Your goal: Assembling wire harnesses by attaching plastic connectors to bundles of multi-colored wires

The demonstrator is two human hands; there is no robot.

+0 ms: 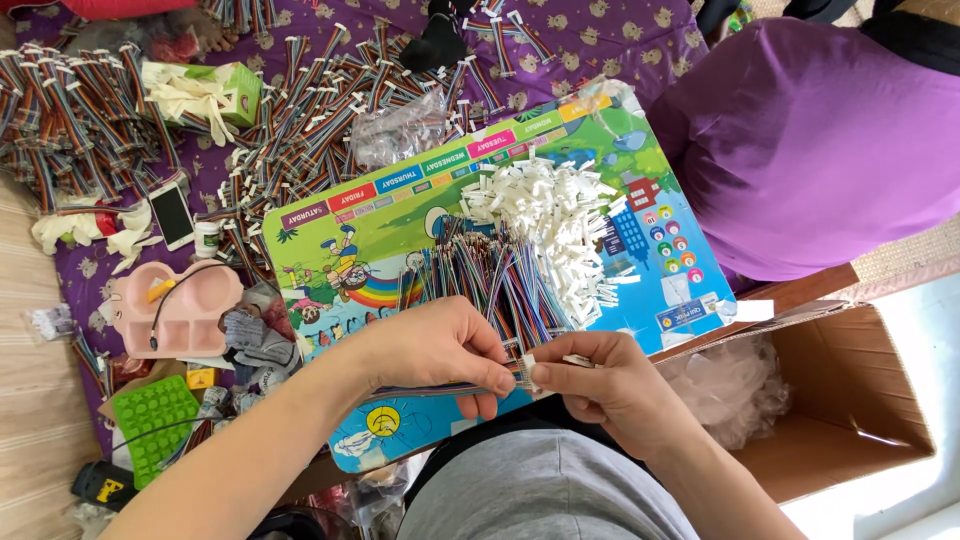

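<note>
My left hand (435, 352) pinches the end of a flat multicoloured ribbon cable (440, 388) between thumb and fingers. My right hand (600, 385) holds a small white plastic connector (528, 362) right at the cable's tip, the two hands touching. Both work over a colourful children's lap board (380, 235) resting on my lap. On the board lie a bundle of loose coloured wires (495, 275) and a heap of white connectors (560, 220).
Several finished ribbon cables (300, 120) cover the purple cloth at the back and left. A phone (171, 214), a pink tray (180, 310), a green mould (155, 420) and a glove box (205, 90) lie left. A person in purple (800, 140) sits right, above an open cardboard box (850, 400).
</note>
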